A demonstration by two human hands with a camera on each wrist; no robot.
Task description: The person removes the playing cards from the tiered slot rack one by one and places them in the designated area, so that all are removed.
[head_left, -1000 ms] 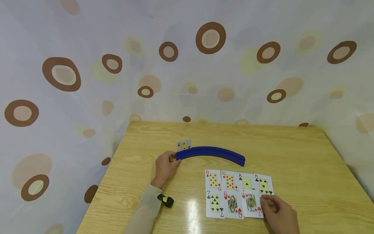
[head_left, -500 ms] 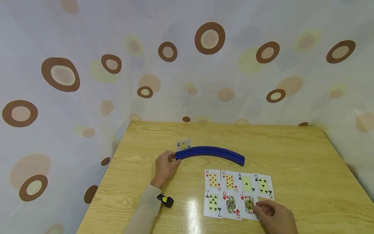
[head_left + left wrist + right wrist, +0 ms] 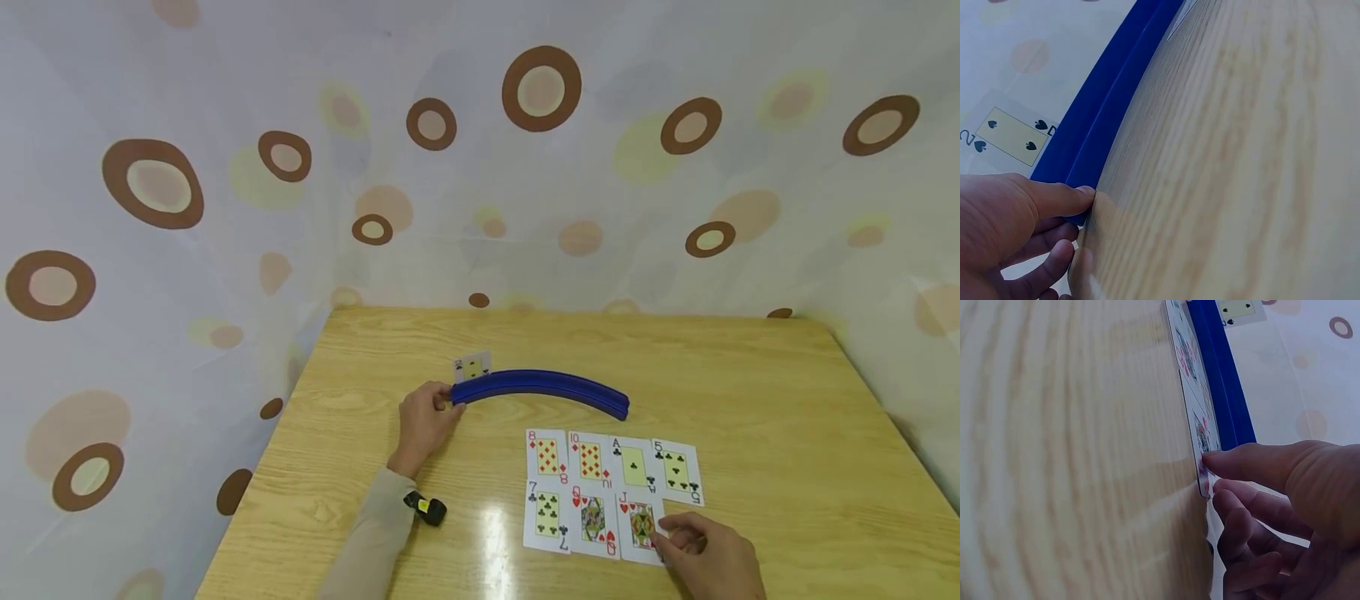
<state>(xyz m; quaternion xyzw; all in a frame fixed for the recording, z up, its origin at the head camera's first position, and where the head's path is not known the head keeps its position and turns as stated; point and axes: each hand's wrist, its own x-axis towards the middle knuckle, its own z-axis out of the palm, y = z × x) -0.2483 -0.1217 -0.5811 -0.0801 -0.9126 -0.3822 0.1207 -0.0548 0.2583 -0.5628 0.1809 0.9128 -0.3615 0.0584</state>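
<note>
My left hand (image 3: 426, 423) pinches the left end of a long curved blue card holder (image 3: 540, 383), thumb in front in the left wrist view. A spade card (image 3: 472, 367) stands upright in the holder's left end. My right hand (image 3: 712, 550) pinches the right edge of the jack of hearts (image 3: 637, 521), with the thumb on its face. Left of the jack lie the queen of hearts (image 3: 593, 521) and the seven of clubs (image 3: 547, 515). Behind them are the eight of diamonds (image 3: 547, 457), ten of diamonds (image 3: 590, 460), ace of clubs (image 3: 633, 463) and five of clubs (image 3: 677, 472).
Everything sits on a light wooden table (image 3: 720, 367). A patterned cloth (image 3: 577, 192) hangs behind and at both sides of it. My left wrist wears a black strap (image 3: 425, 507). Bare wood lies left of the cards and behind the holder.
The front row of cards has slid slightly left, and my right hand has moved a little left with the jack. More of the five of clubs shows. My left hand keeps its hold.
</note>
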